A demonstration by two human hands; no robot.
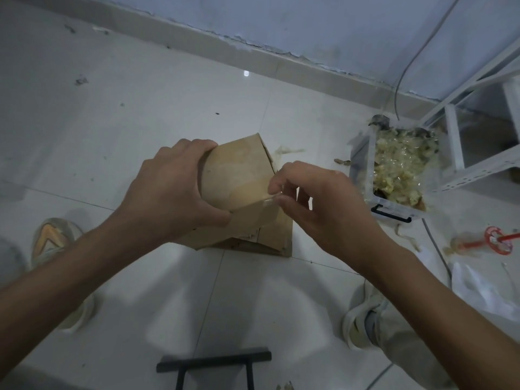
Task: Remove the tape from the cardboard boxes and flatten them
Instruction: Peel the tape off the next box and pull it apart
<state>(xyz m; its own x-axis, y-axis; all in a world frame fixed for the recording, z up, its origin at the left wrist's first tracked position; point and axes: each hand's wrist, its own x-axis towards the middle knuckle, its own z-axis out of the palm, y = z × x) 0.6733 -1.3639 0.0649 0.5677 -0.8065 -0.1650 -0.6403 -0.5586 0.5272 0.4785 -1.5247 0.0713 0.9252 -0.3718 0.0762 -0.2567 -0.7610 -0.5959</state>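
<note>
A small brown cardboard box [236, 170] is held above a flat piece of cardboard [277, 239] on the tiled floor. My left hand [171, 190] grips the box from its left side, fingers over the top edge and thumb on the near face. My right hand [318, 204] pinches a strip of clear tape [271, 199] at the box's right edge between thumb and forefinger. A loose peeled bit of tape [287, 150] lies on the floor behind the box.
A clear plastic bin [394, 212] full of crumpled tape stands at the right, beside a white metal rack [455, 153]. A red tape dispenser [498, 239] and white plastic lie at far right. Shoes [52, 240] flank me; a black stool frame [213, 361] sits near.
</note>
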